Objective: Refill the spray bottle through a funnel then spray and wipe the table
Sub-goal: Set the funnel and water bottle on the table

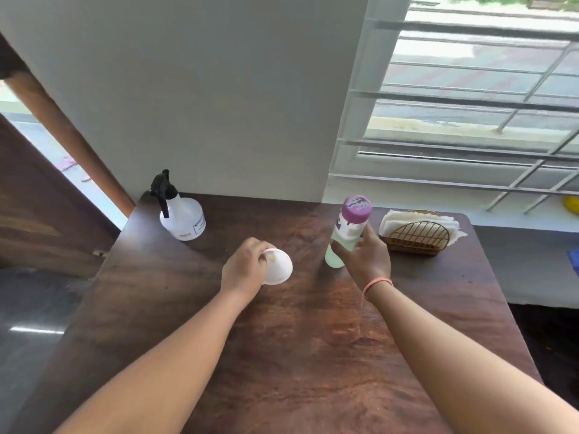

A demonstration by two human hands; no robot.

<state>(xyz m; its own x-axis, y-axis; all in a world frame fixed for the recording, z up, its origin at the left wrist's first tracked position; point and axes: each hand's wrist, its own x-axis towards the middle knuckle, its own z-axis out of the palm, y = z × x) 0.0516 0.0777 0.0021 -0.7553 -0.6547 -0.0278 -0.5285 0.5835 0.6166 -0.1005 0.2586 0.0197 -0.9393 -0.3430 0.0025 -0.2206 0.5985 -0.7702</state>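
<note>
A clear spray bottle (183, 219) with a black trigger head stands at the back left of the dark wooden table (297, 339). My left hand (244, 269) grips a white funnel (277, 266) near the table's middle, its wide mouth facing right. My right hand (365, 256) holds a tall bottle (347, 233) with a purple cap and pale green liquid, standing upright on the table. A gold wire holder (415, 236) with white napkins stands to the right of that bottle.
A white wall rises behind the table, and a barred window (470, 104) is at the right. A wooden door frame (62, 130) stands at the left. A grey ledge with a yellow object (571, 203) runs beyond the table's right edge.
</note>
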